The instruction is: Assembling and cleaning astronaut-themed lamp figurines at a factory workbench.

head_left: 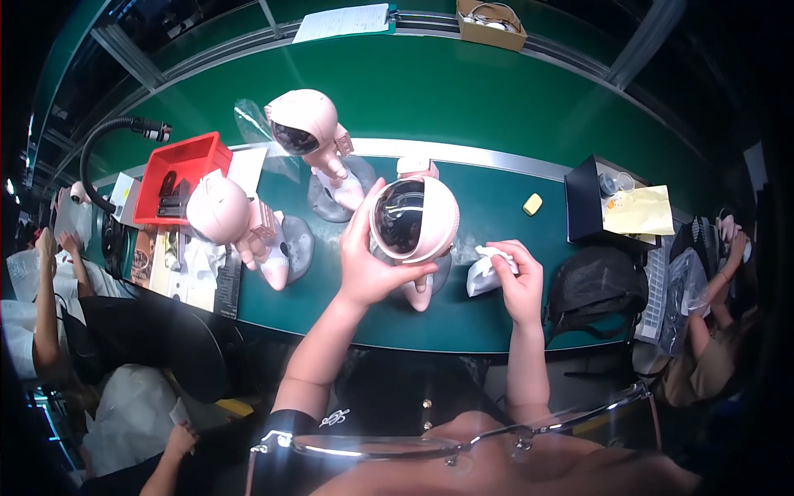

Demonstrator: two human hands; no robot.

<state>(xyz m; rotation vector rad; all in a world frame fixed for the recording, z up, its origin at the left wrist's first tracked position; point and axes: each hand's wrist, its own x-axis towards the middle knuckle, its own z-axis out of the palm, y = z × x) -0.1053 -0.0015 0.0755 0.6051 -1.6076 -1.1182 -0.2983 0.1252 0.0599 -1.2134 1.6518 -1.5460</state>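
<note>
The pink plastic astronaut figure with the glossy black dome visor [411, 221] stood near the front edge of the green desk [496, 99], straight ahead of the person, its round head tipped toward the camera. The left hand [370, 263] gripped that head from the left side, fingers [357, 225] curled up along the helmet rim and the thumb hooked beneath the visor, so the hand was closed on the figure. Just to the right, apart from the figure, the right hand [517, 281] pinched a crumpled white wiping cloth [486, 269] between thumb and bent fingers, the cloth resting on the desk surface. Judging from this, the wiping of this figure looked to be in progress and not finished: the cloth was off the visor and the figure was not yet released. Two more pink astronaut figures stood further left, one [240, 227] leaning beside a red plastic bin [178, 175] of small dark parts, the other [318, 149] behind it near a clear plastic bag [252, 120]; whether they had been wiped could not be told. A small yellow block [533, 204] lay to the right, beside an open black box [589, 207] holding a yellow sheet [641, 211]. Other people sat at both ends of the desk.
</note>
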